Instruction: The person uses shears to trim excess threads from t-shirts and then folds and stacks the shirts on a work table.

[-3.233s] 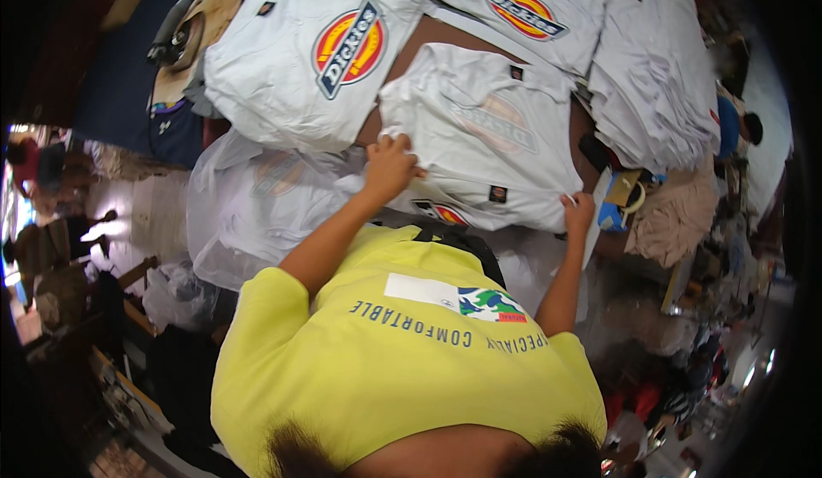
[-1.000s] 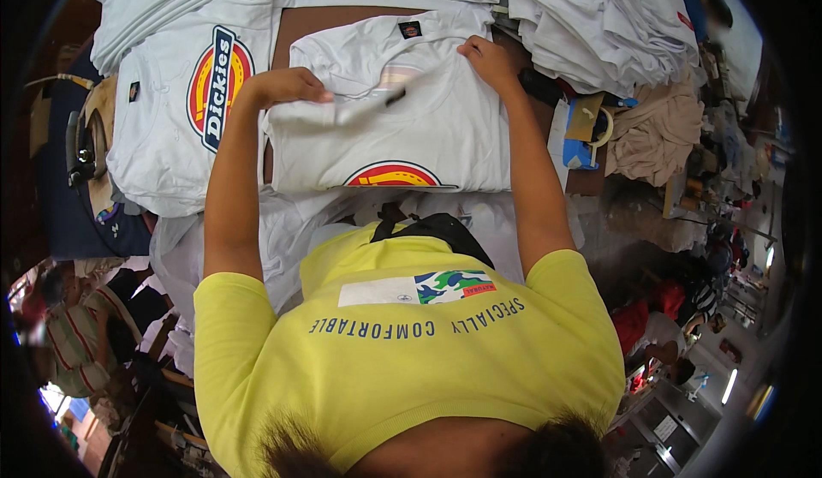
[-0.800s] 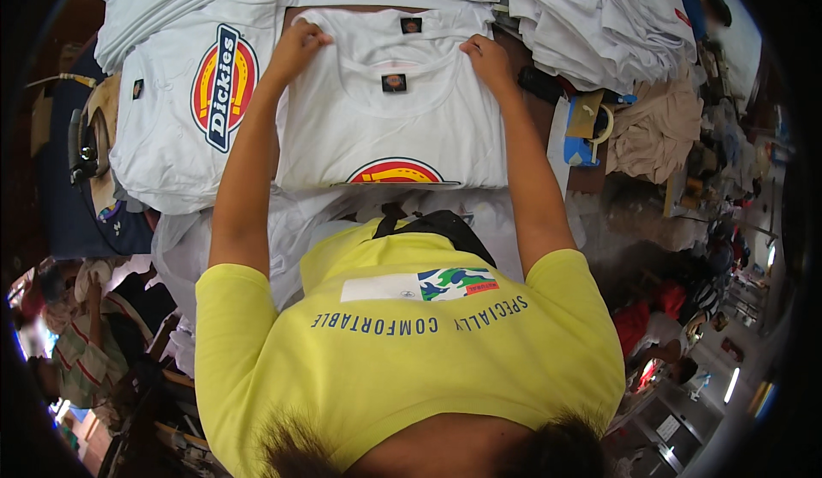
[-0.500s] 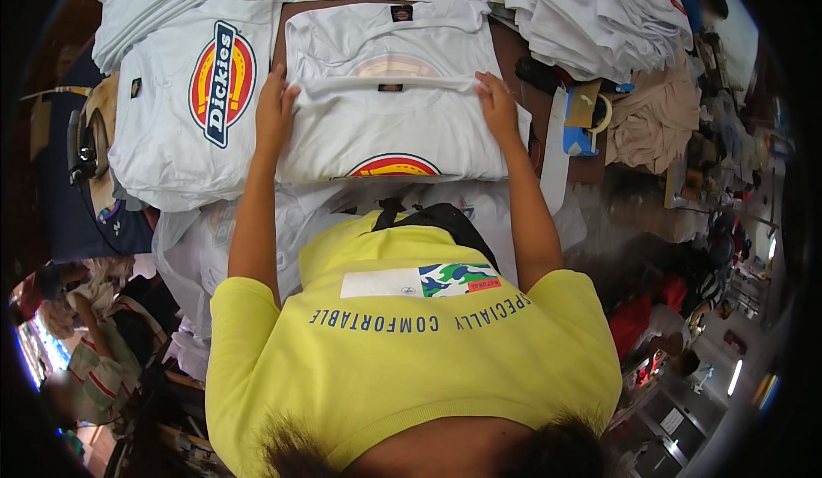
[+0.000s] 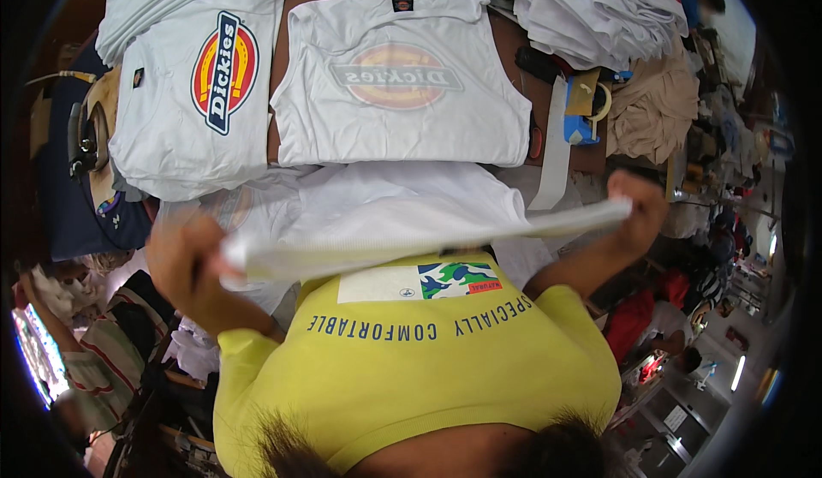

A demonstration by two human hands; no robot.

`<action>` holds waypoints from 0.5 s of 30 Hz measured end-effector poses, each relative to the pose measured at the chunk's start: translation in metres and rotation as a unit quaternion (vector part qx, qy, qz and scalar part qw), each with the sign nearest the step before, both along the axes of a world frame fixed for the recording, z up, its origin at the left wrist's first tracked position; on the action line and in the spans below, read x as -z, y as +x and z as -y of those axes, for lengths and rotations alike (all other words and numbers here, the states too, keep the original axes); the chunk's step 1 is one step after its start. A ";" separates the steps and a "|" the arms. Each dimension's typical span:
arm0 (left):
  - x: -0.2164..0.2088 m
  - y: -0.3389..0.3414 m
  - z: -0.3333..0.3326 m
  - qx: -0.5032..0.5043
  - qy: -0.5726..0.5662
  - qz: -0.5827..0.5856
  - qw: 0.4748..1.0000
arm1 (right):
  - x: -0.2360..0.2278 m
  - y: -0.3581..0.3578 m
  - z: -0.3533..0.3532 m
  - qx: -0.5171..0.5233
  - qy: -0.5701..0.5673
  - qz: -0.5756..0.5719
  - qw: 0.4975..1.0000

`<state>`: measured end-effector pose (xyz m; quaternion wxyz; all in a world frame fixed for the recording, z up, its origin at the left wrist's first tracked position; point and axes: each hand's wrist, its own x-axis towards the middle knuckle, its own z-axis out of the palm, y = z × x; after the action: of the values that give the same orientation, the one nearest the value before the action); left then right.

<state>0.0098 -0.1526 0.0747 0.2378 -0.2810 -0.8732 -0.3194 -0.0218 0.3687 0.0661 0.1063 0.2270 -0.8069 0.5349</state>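
My left hand point(image 5: 188, 251) and right hand point(image 5: 638, 212) grip a white shirt point(image 5: 394, 221), not laid flat; farther off, a sleeveless top point(image 5: 394, 131) already is.

Your left hand point(image 5: 184, 251) and right hand point(image 5: 638, 208), both blurred, grip a white garment point(image 5: 419, 231) stretched between them. Faint-print shirt point(image 5: 402, 131) lies flat on brown table point(image 5: 589, 159).

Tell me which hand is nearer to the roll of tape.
Right. The right hand is below and slightly right of the roll of tape in the picture; the left hand is far to its left, at the white garment's left end.
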 end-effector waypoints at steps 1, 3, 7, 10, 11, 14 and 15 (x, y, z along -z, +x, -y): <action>-0.003 -0.016 -0.008 -0.032 -0.019 0.060 0.997 | -0.005 -0.015 0.001 0.072 0.095 -0.016 0.993; 0.022 -0.083 -0.021 -0.072 0.036 0.179 0.981 | 0.007 -0.066 0.027 0.147 0.090 0.118 0.978; 0.114 -0.215 -0.026 -0.080 -0.069 0.222 0.969 | 0.118 -0.205 0.048 0.094 0.205 0.084 0.971; 0.190 -0.263 -0.029 -0.109 -0.193 0.182 0.958 | 0.188 -0.233 0.089 0.200 0.310 0.101 0.924; 0.199 -0.272 -0.036 -0.110 -0.217 0.180 0.953 | 0.204 -0.234 0.094 0.230 0.342 0.086 0.907; 0.215 -0.274 -0.041 -0.134 -0.265 0.164 0.941 | 0.221 -0.235 0.112 0.246 0.412 -0.031 0.877; 0.219 -0.273 -0.042 -0.134 -0.266 0.145 0.944 | 0.226 -0.233 0.110 0.246 0.415 -0.056 0.874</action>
<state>-0.2630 -0.1104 -0.1447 0.0661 -0.1647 -0.9810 -0.0780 -0.2551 0.2585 -0.1604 0.1753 0.0739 -0.9772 0.0942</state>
